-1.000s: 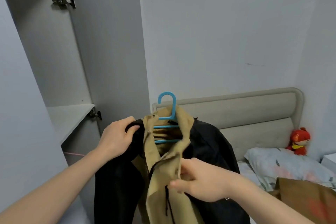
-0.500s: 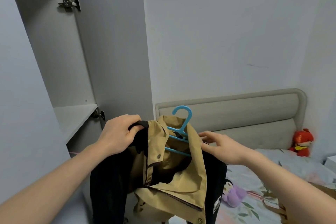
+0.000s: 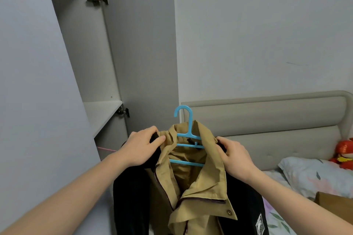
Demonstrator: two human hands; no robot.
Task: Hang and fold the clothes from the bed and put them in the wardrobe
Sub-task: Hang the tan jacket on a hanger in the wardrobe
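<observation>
I am holding a tan and black zip-front jacket (image 3: 198,192) up in front of me on a light blue plastic hanger (image 3: 188,139), between the open grey wardrobe (image 3: 114,53) on my left and the beige padded headboard of the bed (image 3: 267,120) behind it. The jacket hangs upright, its long axis running top to bottom, with the open collar facing me and the hanger's hook pointing up and curling to the left. My left hand (image 3: 141,149) grips the left shoulder, its fingers curled over the black fabric and the thumb pressing the tan collar. My right hand (image 3: 235,156) holds the right shoulder, its fingers wrapped round the black edge. A white patch (image 3: 260,223) sits low on the black right panel; its print is too small to read. A floral pillow (image 3: 313,175), a red plush toy (image 3: 343,153) and a brown paper bag (image 3: 336,204) lie on the bed to my right.
</observation>
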